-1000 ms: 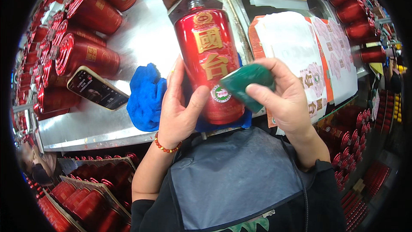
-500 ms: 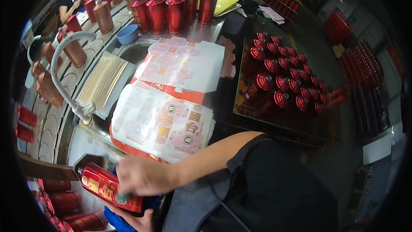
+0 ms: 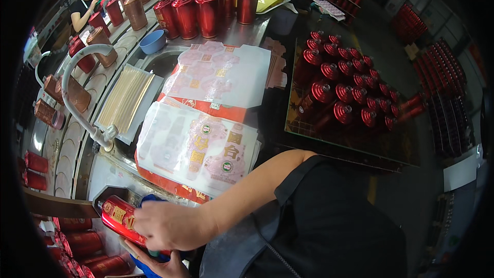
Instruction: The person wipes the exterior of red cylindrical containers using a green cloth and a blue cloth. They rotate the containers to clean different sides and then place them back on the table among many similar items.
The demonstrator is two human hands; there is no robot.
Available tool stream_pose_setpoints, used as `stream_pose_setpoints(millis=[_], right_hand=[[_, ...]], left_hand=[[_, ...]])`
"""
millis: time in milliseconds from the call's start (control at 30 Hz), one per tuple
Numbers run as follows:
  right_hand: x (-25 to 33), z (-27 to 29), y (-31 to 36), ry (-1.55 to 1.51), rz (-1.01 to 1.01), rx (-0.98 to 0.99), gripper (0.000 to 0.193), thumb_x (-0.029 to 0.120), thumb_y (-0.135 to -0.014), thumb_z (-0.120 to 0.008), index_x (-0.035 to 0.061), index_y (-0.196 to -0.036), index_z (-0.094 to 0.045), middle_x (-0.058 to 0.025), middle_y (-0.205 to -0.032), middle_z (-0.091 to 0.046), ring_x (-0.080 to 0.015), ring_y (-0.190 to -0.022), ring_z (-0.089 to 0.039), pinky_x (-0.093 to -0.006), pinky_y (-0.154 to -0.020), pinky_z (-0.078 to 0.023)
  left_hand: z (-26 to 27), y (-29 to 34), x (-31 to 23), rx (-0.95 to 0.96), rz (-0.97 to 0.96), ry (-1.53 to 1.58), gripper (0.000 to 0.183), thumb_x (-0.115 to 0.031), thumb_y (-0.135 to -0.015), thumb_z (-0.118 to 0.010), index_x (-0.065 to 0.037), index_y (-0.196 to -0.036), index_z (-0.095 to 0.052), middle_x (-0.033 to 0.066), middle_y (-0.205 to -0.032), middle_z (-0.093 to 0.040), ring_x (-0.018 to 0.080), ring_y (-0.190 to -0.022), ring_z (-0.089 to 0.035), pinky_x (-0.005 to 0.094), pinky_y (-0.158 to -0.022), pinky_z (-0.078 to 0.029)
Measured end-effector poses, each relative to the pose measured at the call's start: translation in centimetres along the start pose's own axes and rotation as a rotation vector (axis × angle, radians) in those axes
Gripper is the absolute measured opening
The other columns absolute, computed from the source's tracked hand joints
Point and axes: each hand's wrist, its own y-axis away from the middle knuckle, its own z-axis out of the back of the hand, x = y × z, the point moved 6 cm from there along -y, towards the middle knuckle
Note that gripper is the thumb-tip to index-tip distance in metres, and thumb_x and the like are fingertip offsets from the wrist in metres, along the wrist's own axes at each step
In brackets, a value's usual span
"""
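A glossy red bottle (image 3: 114, 217) with gold characters lies tilted at the lower left, its far end against a dark angular holder (image 3: 109, 194). Beneath its near end is my left hand (image 3: 163, 266), thumb and fingers around the bottle. My right hand (image 3: 167, 225) is closed over the bottle's upper side; what its fingers hold, if anything, is hidden. A small green patch shows below those fingers, too little to identify. Blue cloth (image 3: 149, 200) lies around the bottle. Just beyond my hands is a stack of printed decal sheets (image 3: 206, 146).
A curved grey tap (image 3: 105, 136) rises beside the sink, near a blue bowl (image 3: 153, 41). Red bottles (image 3: 207, 15) stand at the back, others on a pallet (image 3: 303, 128) at right. Copper-coloured bottles (image 3: 135, 13) line a conveyor at left, with a person (image 3: 82, 7) behind it.
My right hand has slid slightly along the bottle toward its near end, covering more of the gold characters. The whole view has shifted a little. Bottles on the conveyor have changed position.
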Motion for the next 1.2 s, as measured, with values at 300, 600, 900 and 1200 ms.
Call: stream_pose_setpoints(millis=[300, 600, 900, 1200], right_hand=[[2.1, -2.5, 1.8, -0.155, 0.124, 0.068, 0.015, 0.017, -0.073, -0.068, 0.0064, -0.066, -0.061, -0.0098, -0.083, -0.057, -0.0293, -0.088, -0.056, -0.0415, -0.079, -0.046], [3.2, -3.6, 0.8, -0.041, -0.054, 0.050, 0.029, 0.019, -0.078, -0.064, -0.0055, -0.091, -0.072, -0.0139, -0.092, -0.062, -0.0297, -0.090, -0.058, -0.0414, -0.088, -0.049], [3.4, -4.5, -0.2, -0.110, 0.069, 0.044, 0.041, 0.041, -0.063, -0.072, 0.0008, -0.072, -0.073, -0.0157, -0.085, -0.063, -0.0345, -0.090, -0.058, -0.0458, -0.080, -0.047], [3.1, -4.2, -0.4, 0.053, 0.065, -0.030, 0.046, 0.049, -0.054, -0.077, 0.0048, -0.067, -0.075, -0.0117, -0.090, -0.068, -0.0320, -0.098, -0.058, -0.0433, -0.086, -0.045]], left_hand=[[-4.5, 2.5, 10.6, -0.134, 0.333, 0.616, 0.091, -0.029, -0.092, -0.072, 0.002, -0.162, -0.023, 0.0227, -0.165, -0.032, 0.0358, -0.150, -0.036, 0.0464, -0.125, -0.026], [-3.2, 1.3, 3.8, -0.086, 0.111, 0.377, 0.087, -0.012, -0.094, -0.067, -0.003, -0.165, -0.017, 0.0213, -0.162, -0.036, 0.0353, -0.144, -0.044, 0.0445, -0.123, -0.030], [-2.1, 2.7, 5.1, -0.055, 0.241, 0.422, 0.089, -0.013, -0.093, -0.069, -0.002, -0.165, -0.017, 0.0215, -0.162, -0.036, 0.0349, -0.143, -0.044, 0.0442, -0.122, -0.032], [-2.3, 3.0, 4.9, -0.011, 0.275, 0.455, 0.091, -0.013, -0.092, -0.072, -0.001, -0.164, -0.017, 0.0218, -0.161, -0.037, 0.0344, -0.143, -0.044, 0.0440, -0.121, -0.033]])
